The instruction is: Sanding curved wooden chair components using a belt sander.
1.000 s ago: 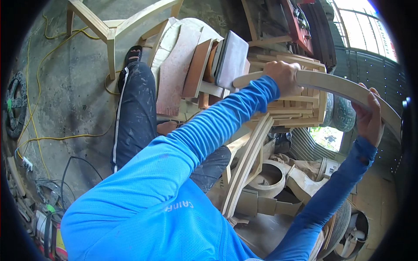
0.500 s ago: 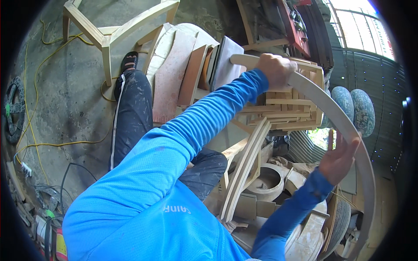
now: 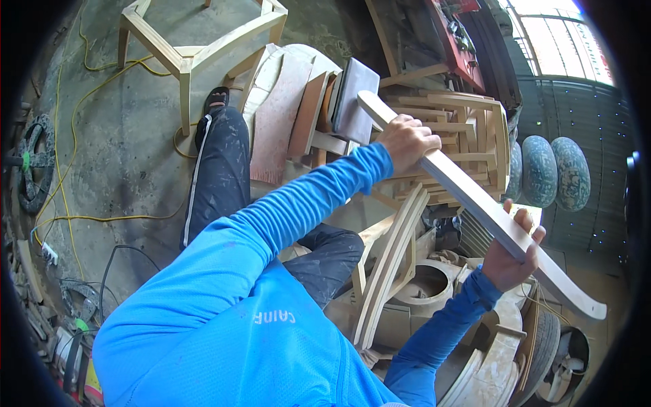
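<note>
My left hand (image 3: pixel 409 144) is wrapped round a long, pale curved wooden piece (image 3: pixel 475 200), near its upper end. The piece slants down to the right, its narrow edge turned towards me, and its far end hangs free. Lower along it, my right hand (image 3: pixel 510 261) holds the piece loosely, with fingertips showing past its far side. Just beyond the upper end sits a grey padded slab (image 3: pixel 356 102). Below the piece lean several matching curved wooden strips (image 3: pixel 390 268), apart from my hands.
A wooden frame (image 3: pixel 186 64) stands at the far left, near a yellow cord (image 3: pixel 115 218) on the floor. Stacked wooden frames (image 3: pixel 468 129) are behind my left hand. Dark rounded rolls (image 3: pixel 569 174) stand by the metal wall. A tyre (image 3: pixel 540 356) lies at lower right.
The curved piece has rolled from its broad side towards its narrow edge. Both hands have moved slightly left, and the right hand's fingers have come round the piece.
</note>
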Tool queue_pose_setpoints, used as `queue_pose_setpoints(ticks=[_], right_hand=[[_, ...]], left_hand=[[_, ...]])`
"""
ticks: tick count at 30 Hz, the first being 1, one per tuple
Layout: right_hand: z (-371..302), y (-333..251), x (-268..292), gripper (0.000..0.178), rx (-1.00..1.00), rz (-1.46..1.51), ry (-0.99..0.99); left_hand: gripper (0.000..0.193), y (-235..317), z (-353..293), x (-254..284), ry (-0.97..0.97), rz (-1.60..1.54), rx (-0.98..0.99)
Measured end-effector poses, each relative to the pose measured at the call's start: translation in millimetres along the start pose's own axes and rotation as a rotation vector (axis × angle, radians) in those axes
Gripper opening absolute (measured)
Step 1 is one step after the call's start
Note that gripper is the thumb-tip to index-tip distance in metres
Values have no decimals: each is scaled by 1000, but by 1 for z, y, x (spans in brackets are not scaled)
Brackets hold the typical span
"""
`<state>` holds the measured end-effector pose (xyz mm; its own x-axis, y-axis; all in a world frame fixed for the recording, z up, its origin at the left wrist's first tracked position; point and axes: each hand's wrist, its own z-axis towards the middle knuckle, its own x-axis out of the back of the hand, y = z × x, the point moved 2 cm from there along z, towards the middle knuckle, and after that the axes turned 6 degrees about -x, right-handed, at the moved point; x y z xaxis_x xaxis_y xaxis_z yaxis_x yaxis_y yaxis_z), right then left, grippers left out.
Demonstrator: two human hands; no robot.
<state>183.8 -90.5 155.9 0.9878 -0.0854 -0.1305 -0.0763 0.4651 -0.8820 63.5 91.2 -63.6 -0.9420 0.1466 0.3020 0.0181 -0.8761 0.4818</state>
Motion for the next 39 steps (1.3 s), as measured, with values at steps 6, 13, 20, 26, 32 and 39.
queue_pose_setpoints(ticks=[6, 13, 20, 26, 32, 39], right_hand=[[1, -81, -1, 48, -198, -802, 227], [78, -96, -51, 33, -255, -984, -290], [150, -88, -50, 38, -358, -1039, -184], [84, -67, -39, 36, -237, -827, 10], [6, 2, -23, 26, -59, -923, -44], [-119, 131, -15, 29, -11, -755, 147]], left_hand=[[35, 48, -7, -4, 372, 18, 160], [24, 51, 9, -7, 371, -30, 284], [27, 29, 30, 3, 333, -40, 355], [22, 3, 30, -1, 296, -45, 182], [25, -51, 7, -1, 246, -14, -7], [58, -87, -23, 0, -308, 135, 10]])
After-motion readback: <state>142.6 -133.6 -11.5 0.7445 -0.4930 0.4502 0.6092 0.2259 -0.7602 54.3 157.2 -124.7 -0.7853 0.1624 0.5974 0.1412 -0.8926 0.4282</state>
